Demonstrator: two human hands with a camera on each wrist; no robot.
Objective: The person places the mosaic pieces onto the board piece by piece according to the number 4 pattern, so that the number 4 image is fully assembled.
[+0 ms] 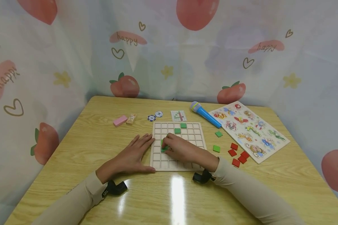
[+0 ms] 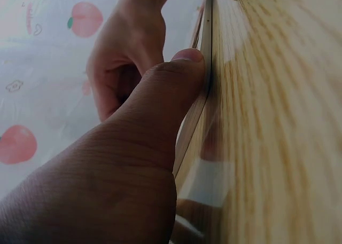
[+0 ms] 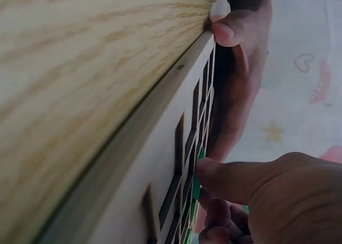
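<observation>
A pale wooden grid board lies flat before me, with green square tiles in some of its cells. My right hand is over the board's left part, pinching a green tile low at the cells. In the right wrist view, the thumb presses on that green tile with the fingers curled beneath. Another green tile just behind it is partly covered by the fingers. My left hand rests spread on the table, fingertips at the board's left edge, thumb against its near corner.
Right of the board lie loose green tiles and several red tiles. Beyond are a toy microphone and an insect picture board. Behind the grid stand a pattern card, poker chips, a pink block and a patterned block.
</observation>
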